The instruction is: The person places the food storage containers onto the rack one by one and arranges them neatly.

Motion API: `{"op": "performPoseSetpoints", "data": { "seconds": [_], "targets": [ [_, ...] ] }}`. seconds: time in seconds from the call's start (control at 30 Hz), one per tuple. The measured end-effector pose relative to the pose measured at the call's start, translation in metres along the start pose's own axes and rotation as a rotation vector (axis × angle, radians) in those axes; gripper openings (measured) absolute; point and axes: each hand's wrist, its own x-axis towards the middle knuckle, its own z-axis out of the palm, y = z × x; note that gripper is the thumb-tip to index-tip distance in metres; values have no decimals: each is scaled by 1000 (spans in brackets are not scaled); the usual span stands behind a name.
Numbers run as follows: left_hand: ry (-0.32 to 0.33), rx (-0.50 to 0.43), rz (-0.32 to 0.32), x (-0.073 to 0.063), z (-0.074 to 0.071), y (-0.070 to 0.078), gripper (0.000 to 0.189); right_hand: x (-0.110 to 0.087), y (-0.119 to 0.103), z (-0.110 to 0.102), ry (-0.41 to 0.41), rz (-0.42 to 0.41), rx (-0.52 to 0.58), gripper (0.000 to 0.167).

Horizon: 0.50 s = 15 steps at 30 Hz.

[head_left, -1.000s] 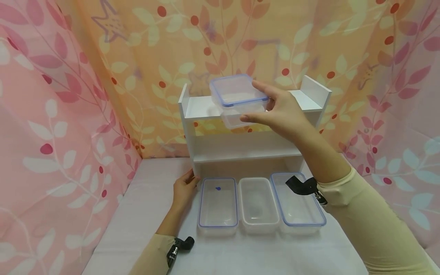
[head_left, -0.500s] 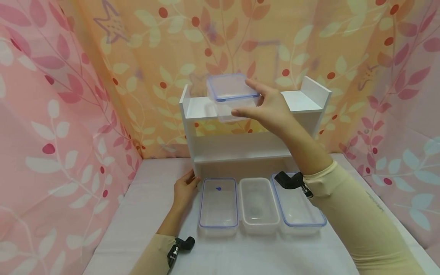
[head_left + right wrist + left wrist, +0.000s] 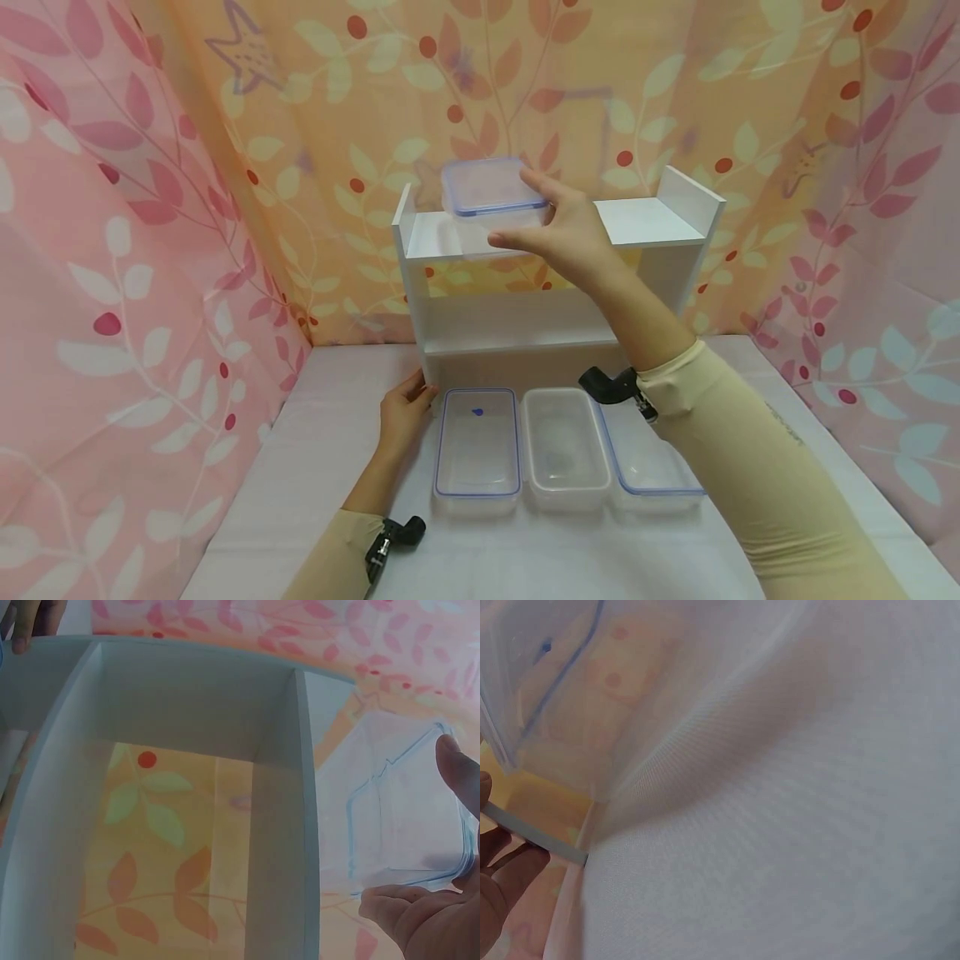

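My right hand (image 3: 576, 242) grips a clear food container with a blue-rimmed lid (image 3: 495, 187), thumb and fingers spread around its right side. The food container is at the left part of the top board of a white shelf (image 3: 517, 321), its base level with the board's front edge in the head view. Low on the shelf's left side, my left hand (image 3: 402, 419) pinches the side panel (image 3: 536, 838), thumb on one face and fingers on the other. In the right wrist view, the container (image 3: 394, 802) appears right beside the top board.
Three larger clear containers stand in a row before the shelf: a blue-rimmed one (image 3: 477, 450) at left, an unrimmed one (image 3: 566, 442) in the middle, another blue-rimmed one (image 3: 652, 462) partly behind my right sleeve. Patterned curtains (image 3: 150, 250) enclose the white table (image 3: 300, 467).
My right hand has carried the food container leftward and slightly up, over the left part of the top board. The left hand stays at the shelf's side.
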Motion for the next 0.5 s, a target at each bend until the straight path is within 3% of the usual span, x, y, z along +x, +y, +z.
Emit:
{"op": "performPoseSetpoints", "data": {
  "seconds": [0.3, 0.5],
  "targets": [
    [-15, -27, 7, 0, -1, 1, 49, 11, 2, 12, 10, -6, 1, 102],
    [-8, 41, 15, 0, -1, 2, 50, 18, 4, 20, 21, 5, -16, 103]
  ]
}}
